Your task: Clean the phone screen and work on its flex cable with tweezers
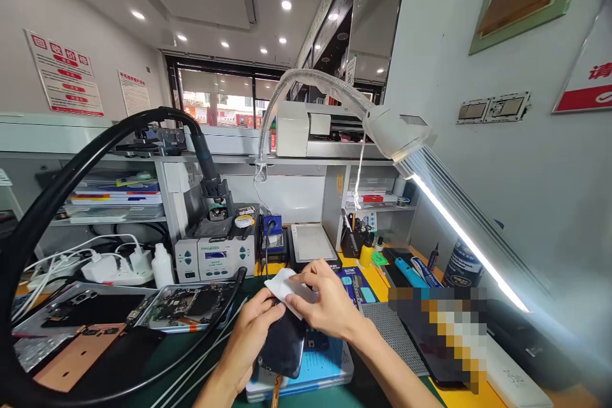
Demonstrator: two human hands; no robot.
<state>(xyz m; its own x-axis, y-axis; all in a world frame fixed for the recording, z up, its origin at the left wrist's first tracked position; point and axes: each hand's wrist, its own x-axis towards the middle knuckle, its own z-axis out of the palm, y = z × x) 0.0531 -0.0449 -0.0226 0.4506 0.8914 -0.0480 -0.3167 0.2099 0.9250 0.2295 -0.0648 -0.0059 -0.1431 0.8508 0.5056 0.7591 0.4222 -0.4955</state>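
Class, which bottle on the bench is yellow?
The small yellow bottle right of the black pen holder; the white bottle, beside the grey control unit, lacks that colour.

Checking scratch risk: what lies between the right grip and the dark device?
In the head view, a white wipe lies between the right grip and the upper end of the dark device; any contact behind the wipe is hidden.

Lamp tube (471, 242) glares at right under ceiling lights (285, 5), edges stretched

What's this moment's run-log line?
left hand: holds glossy black rectangular panel | right hand: holds white tissue-like sheet at panel's far end
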